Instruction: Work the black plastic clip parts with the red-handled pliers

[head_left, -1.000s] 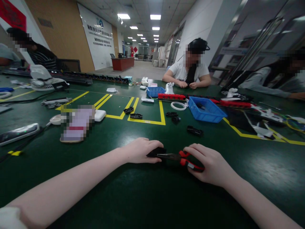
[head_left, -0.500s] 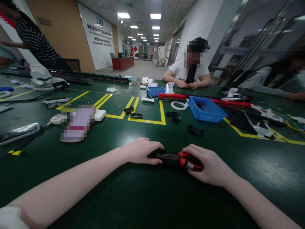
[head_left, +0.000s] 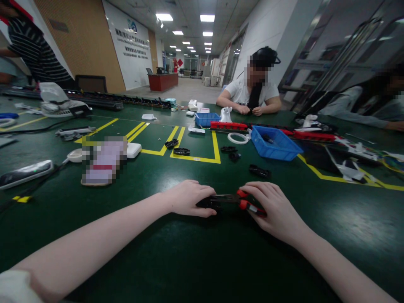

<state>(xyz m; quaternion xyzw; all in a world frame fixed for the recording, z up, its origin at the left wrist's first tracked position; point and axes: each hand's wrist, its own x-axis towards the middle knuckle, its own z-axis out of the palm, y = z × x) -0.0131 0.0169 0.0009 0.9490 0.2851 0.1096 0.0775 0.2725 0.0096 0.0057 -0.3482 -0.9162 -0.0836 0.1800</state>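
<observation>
My left hand (head_left: 186, 197) rests on the green table (head_left: 189, 261), fingers curled over a small black plastic part (head_left: 208, 203) that it pins down. My right hand (head_left: 272, 209) is closed round the red handles of a pair of pliers (head_left: 241, 201). The dark jaws of the pliers point left and meet the black part between my two hands. Most of the part is hidden under my left fingers.
More black parts (head_left: 259, 171) lie beyond my hands, near yellow tape lines (head_left: 215, 148). A blue bin (head_left: 273, 144), a white ring (head_left: 237, 138) and a pixelated object (head_left: 102, 160) sit further back. A person in a white shirt (head_left: 249, 94) sits opposite; others are at both sides.
Both hands with pliers and part sit slightly higher in the picture, as the view tilted. The person at far left has stood up and moved.
</observation>
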